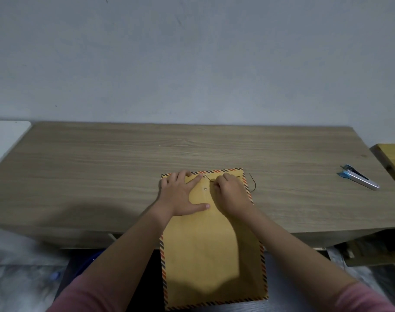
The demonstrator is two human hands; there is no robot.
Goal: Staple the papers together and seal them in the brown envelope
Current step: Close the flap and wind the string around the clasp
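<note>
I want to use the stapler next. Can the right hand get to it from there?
Probably yes. The stapler lies alone on the table, nothing between it and the right hand. But that hand's fingers are pinching the envelope string, so it must let go first.

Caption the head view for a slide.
Left hand flattens the brown envelope while right hand winds its closure string.

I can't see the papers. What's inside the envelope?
The envelope is shut flat, so its inside is hidden. Left hand presses it; right hand pinches its string.
</note>
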